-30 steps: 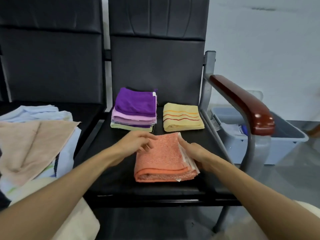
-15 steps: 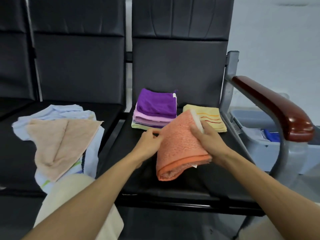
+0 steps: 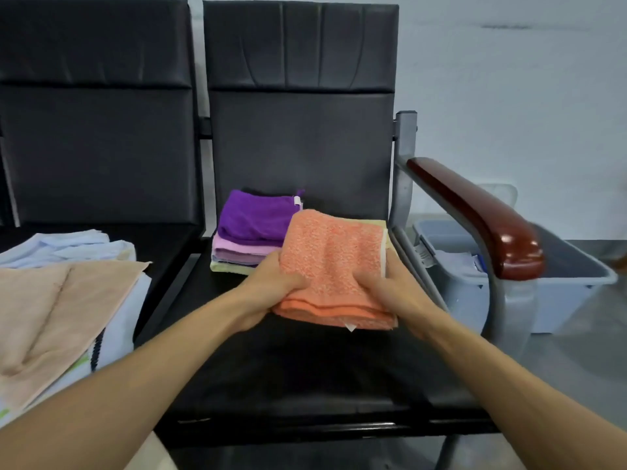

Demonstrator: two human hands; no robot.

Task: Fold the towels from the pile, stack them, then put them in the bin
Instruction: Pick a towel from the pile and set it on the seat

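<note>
Left hand (image 3: 271, 284) and right hand (image 3: 385, 283) hold the folded orange towel (image 3: 334, 252) at its near corners, fingers curled round the fabric. The towel is above the bench (image 3: 288, 368), toward its rear right, just beside the purple-topped stack (image 3: 252, 225). The unfolded pile (image 3: 51, 300) lies at bench left. The bin (image 3: 559, 300) stands beyond the right armrest (image 3: 475, 212).

Black seat (image 3: 305, 374) with a folded towel stack (image 3: 252, 232) at its back, neighbouring seat (image 3: 166, 242) with a loose towel pile (image 3: 57, 300)

Two black seats (image 3: 298, 368) stand side by side — a brown armrest (image 3: 475, 212) at right, pale wall (image 3: 509, 79) behind.
</note>
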